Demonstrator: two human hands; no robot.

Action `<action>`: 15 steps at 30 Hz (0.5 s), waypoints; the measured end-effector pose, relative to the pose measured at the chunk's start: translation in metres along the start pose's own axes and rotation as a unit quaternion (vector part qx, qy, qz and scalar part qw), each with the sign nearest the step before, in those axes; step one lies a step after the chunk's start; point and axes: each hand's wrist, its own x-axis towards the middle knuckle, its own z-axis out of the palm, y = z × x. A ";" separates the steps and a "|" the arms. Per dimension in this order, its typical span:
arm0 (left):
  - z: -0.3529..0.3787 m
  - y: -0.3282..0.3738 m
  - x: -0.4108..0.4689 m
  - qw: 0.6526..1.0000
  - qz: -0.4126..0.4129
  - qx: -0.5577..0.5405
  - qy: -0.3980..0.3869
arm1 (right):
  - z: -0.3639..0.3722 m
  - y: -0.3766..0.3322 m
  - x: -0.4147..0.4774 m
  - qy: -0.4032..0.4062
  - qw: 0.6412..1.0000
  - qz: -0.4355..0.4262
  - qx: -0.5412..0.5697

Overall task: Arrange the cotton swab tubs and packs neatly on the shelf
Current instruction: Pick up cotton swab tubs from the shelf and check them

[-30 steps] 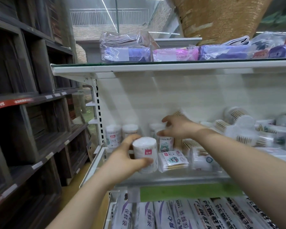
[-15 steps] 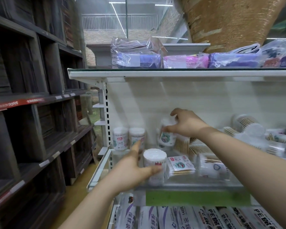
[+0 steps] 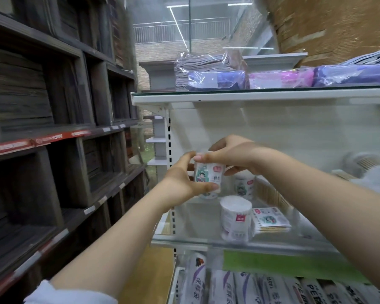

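Both hands hold one cotton swab tub with a cartoon label, raised above the left end of the glass shelf. My left hand grips its side and lower edge. My right hand pinches it around the lid from above. A second tub stands upright near the shelf's front. Another tub stands behind it, partly hidden by my right hand. A flat swab pack lies to the right of the front tub. More tubs lie jumbled and blurred at the far right.
A white upper shelf carries bagged cloths. Below the glass shelf sit rolls of plastic bags behind a green price strip. Dark wooden shelving fills the left side across a narrow aisle.
My left hand let go of the white-topped tub, which now stands on the shelf. My right hand carried the cartoon tub leftward, and my left hand joined it on that tub.
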 end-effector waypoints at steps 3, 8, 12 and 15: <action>-0.010 -0.017 -0.001 0.996 -0.030 -0.080 -0.024 | 0.001 0.002 0.001 -0.028 0.997 0.003 0.074; -0.017 -0.037 -0.001 0.987 -0.046 -0.145 -0.057 | 0.002 0.007 0.009 -0.057 0.990 0.025 0.124; -0.021 -0.046 0.006 0.984 -0.043 -0.169 -0.037 | 0.014 0.008 0.016 -0.074 0.988 0.017 0.137; -0.029 -0.060 0.012 0.988 -0.028 -0.149 -0.036 | 0.011 0.012 0.022 -0.071 0.988 0.016 0.137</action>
